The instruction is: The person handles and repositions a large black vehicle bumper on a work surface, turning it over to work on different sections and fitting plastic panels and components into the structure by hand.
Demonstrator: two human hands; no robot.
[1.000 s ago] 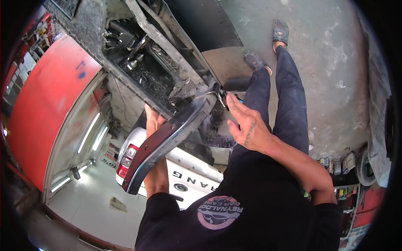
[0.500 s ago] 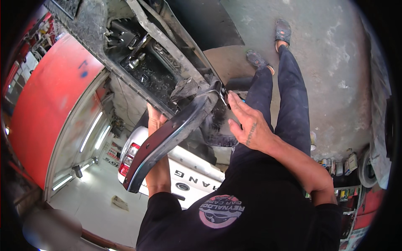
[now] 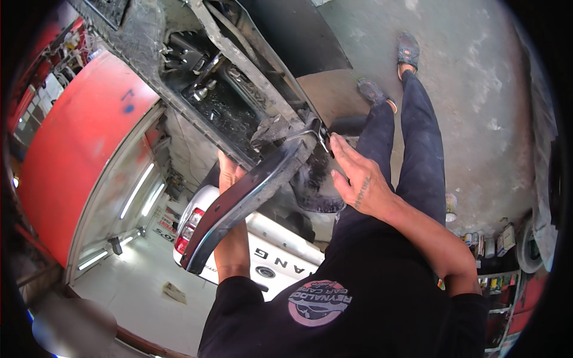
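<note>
A large black car bumper, dusty on its inner side, spans the upper middle of the head view. Its curved end piece sweeps down toward the lower left. My left hand is closed on the bumper's lower edge, partly hidden behind that end piece. My right hand rests its straight fingertips against the dark bracket at the bumper's near corner. Its thumb stands apart from the fingers, and nothing is held in it.
To the left stands a large red painted panel. Behind my left forearm is a white vehicle's tailgate with a red tail light. Cans and bottles stand at the right by a shelf. Grey concrete floor surrounds my feet.
The bumper and surroundings sit slightly farther right and lower in the picture. Both hands keep about the same places on the bumper.
</note>
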